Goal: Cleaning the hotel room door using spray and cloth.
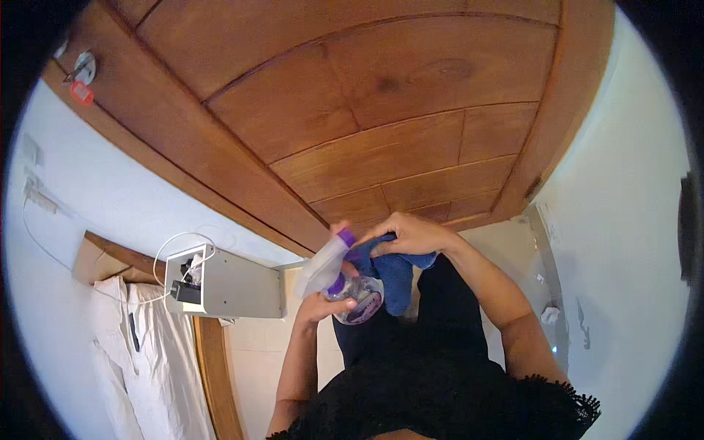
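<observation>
My left hand (320, 307) is closed around a spray bottle (361, 302) with a clear body and a white and purple trigger head (325, 265). The bottle is tilted. My right hand (416, 235) grips a blue cloth (400, 284), which hangs down in folds beside the bottle. The trigger head and the cloth are close together, and I cannot tell whether they touch. Part of the right hand's fingers is hidden behind the cloth and the bottle's head.
A brown panelled wooden door (411, 95) stands right ahead, with a keyed lock (85, 70) at upper left. At left are a white box-like shelf (246, 282) holding a black adapter (186, 292) with a white cable, and hanging white cloth (150, 359). A white wall (623, 242) is at right.
</observation>
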Demonstrator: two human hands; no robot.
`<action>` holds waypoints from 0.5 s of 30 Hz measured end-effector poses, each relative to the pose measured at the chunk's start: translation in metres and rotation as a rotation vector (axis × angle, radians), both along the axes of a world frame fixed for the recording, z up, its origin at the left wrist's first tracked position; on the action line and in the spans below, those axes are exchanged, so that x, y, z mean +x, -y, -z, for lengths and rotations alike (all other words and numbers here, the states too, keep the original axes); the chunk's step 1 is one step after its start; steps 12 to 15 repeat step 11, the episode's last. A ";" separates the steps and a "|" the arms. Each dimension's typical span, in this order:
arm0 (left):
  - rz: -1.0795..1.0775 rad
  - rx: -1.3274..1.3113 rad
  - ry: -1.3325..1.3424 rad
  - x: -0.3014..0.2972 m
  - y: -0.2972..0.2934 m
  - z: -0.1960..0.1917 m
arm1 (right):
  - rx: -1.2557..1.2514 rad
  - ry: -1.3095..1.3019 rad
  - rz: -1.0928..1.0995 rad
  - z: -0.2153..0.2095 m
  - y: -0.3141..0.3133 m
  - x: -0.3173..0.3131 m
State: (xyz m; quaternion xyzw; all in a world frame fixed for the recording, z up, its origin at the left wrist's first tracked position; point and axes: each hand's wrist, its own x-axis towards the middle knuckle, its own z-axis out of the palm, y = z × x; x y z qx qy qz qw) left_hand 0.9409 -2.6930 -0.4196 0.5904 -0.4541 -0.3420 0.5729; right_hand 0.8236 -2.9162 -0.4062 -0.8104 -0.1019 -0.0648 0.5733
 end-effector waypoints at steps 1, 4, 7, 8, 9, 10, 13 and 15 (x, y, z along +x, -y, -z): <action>0.021 -0.007 -0.025 0.001 0.003 0.000 | -0.008 -0.005 0.036 -0.008 -0.001 0.002; -0.042 -0.007 -0.064 -0.001 0.011 0.002 | -0.045 0.086 0.240 -0.014 -0.008 0.008; -0.166 -0.036 -0.161 -0.002 0.018 0.012 | -0.452 0.386 0.690 -0.006 -0.023 0.004; -0.223 0.027 -0.195 -0.002 0.017 0.016 | -0.301 0.319 0.665 -0.003 -0.029 0.002; -0.277 0.064 -0.214 -0.002 0.017 0.020 | -0.157 0.242 0.645 0.000 -0.036 -0.002; -0.337 0.112 -0.219 -0.003 0.018 0.024 | -0.011 0.161 0.623 0.003 -0.048 -0.007; -0.354 0.132 -0.060 -0.003 0.019 0.029 | -0.009 0.160 0.614 0.004 -0.049 -0.005; -0.354 0.132 -0.060 -0.003 0.019 0.029 | -0.009 0.160 0.614 0.004 -0.049 -0.005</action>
